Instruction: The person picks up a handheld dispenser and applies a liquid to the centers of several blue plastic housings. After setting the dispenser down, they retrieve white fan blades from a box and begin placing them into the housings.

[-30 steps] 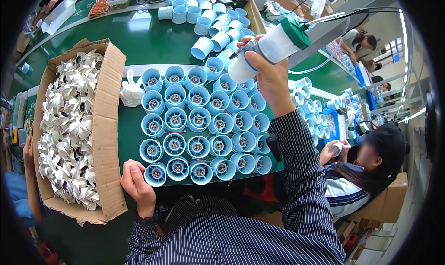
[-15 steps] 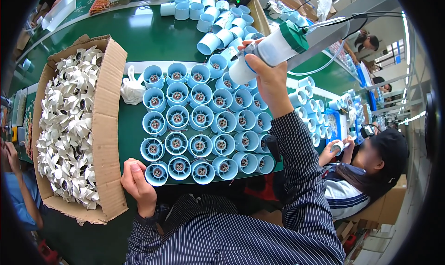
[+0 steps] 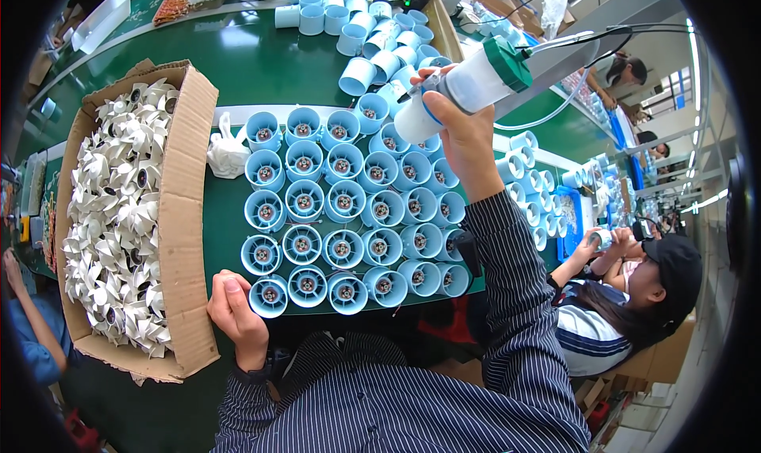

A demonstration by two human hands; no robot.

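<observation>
Head view, sole angle avail. Right hand (image 3: 453, 118) grasps a tilted, part-clear cylinder (image 3: 468, 84) w/ green cap (image 3: 508, 64), fingers and thumb wrapped round its lower body. Pos.: raised over rear right corner of the pale blue housings (image 3: 346, 215). Hose (image 3: 564, 44) runs off near cap end; whether the cylinder is fixed to the post (image 3: 547, 74) behind, can't tell.

Left hand (image 3: 238, 314) is folded into a loose fist at bench front edge, bet. carton (image 3: 186, 239) and nearest front housing. No item shows in it; palm hidden. Contact w/ carton: can't tell.

Progress, as I judge it from where I stand: housings stand in rows, open ends up, and each one I can see into has a motor (image 3: 343, 248) at centre. That part looks done. No white impeller (image 3: 119, 223) sits in any of those; the carton is well filled w/ them, so fitting looks outstanding. Rear right housings partly hidden by hand, n/c.

Addl.: loose blue sleeves (image 3: 358, 76) heaped at bench rear; white bag (image 3: 228, 156) beside rows; co-worker (image 3: 590, 326) at right handles a small pale part.
</observation>
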